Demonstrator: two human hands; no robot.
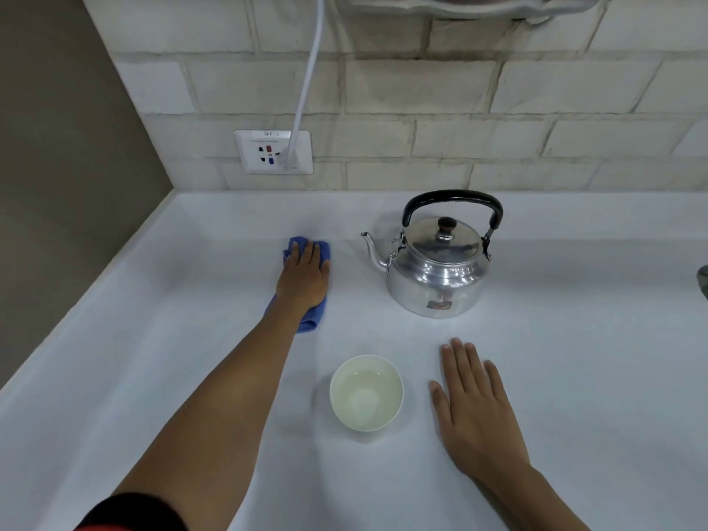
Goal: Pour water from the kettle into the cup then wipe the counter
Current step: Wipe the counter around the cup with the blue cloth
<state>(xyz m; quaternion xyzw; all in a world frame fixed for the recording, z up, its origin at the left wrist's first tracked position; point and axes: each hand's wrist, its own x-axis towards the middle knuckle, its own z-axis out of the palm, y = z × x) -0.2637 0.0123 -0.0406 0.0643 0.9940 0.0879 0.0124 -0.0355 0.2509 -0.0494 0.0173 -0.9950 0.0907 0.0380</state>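
Observation:
A shiny metal kettle (440,268) with a black handle stands upright on the white counter (574,358), spout pointing left. In front of it sits a white cup (366,392) holding water. My left hand (304,275) lies flat on a blue cloth (312,320), pressing it onto the counter to the left of the kettle. To the right of the cup my right hand (473,408) rests palm down on the counter, fingers spread, holding nothing.
A tiled wall runs along the back with a socket plate (272,152) and a white cable (306,82) plugged into it. A brown side wall (57,185) bounds the counter on the left. A dark object (703,279) pokes in at the right edge.

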